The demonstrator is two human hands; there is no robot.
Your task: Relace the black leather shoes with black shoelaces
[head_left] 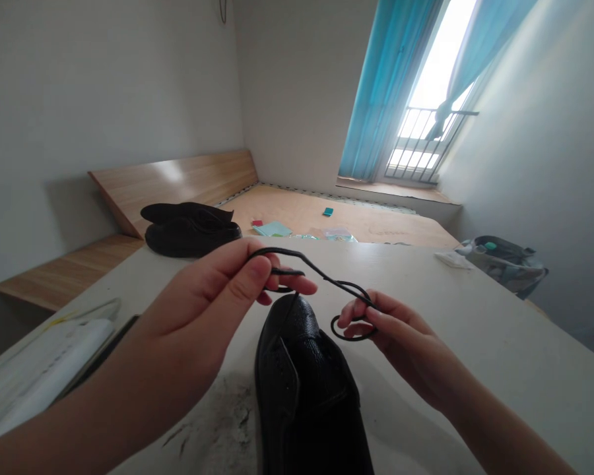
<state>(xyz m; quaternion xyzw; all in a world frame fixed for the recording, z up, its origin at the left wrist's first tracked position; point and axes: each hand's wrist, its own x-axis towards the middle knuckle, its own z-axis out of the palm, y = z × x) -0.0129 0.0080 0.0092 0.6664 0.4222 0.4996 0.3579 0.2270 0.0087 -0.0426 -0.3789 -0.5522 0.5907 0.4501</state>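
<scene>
A black shoelace (317, 267) stretches between my two hands above the toe of a black leather shoe (297, 330). My left hand (232, 284) pinches one part of it between thumb and fingers, with a short piece sticking out past the fingers. On the right, my right hand (386, 323) grips the other part, and a loop of lace hangs around its fingers. The shoe stands on the white table, toe pointing away from me, its side flaps spread and the eyelet holes on the left flap showing.
A second black shoe (191, 231) and a dark piece lie at the table's back left. White packages (54, 369) are at the left edge. A bag (509, 260) sits beyond the right edge, near a crumpled tissue (454, 259).
</scene>
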